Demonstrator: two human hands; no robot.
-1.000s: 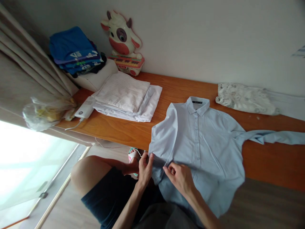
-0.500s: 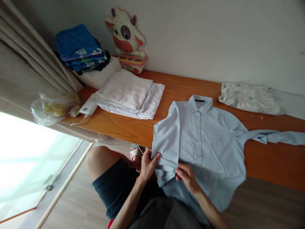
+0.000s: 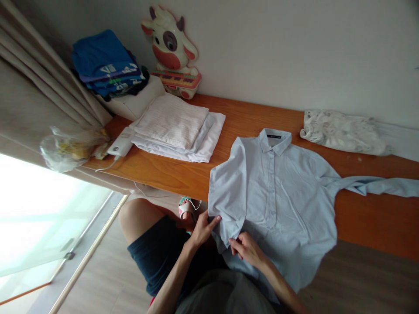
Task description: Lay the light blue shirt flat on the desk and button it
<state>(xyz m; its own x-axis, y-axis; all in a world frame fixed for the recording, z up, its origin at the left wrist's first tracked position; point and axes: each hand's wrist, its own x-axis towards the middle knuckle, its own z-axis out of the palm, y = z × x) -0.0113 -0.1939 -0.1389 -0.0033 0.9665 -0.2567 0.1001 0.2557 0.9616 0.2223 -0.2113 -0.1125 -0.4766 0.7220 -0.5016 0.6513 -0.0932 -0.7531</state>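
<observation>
Shirt: pale blue shirt (image 3: pixel 278 192) lies front-up on the tabletop (image 3: pixel 183 174), collar toward the wall, hem hanging over the near edge onto the person's lap.
Fold: the shirt's left side is turned inward over the front; the right sleeve trails flat along the tabletop, away from the shirt.
Left hand: left hand (image 3: pixel 203 227) pinches the lower corner of the folded panel, fingers closed on cloth.
Right hand: right hand (image 3: pixel 246 249) grips the shirt hem just beside the left hand, fingers curled into the fabric.
Left of shirt: stack of folded white cloths (image 3: pixel 178 128), a white power bank (image 3: pixel 120 143) beyond it.
Behind shirt: crumpled floral cloth (image 3: pixel 340 131) near the wall, well apart from both hands.
Obstruction: nothing lies between hands and shirt.
</observation>
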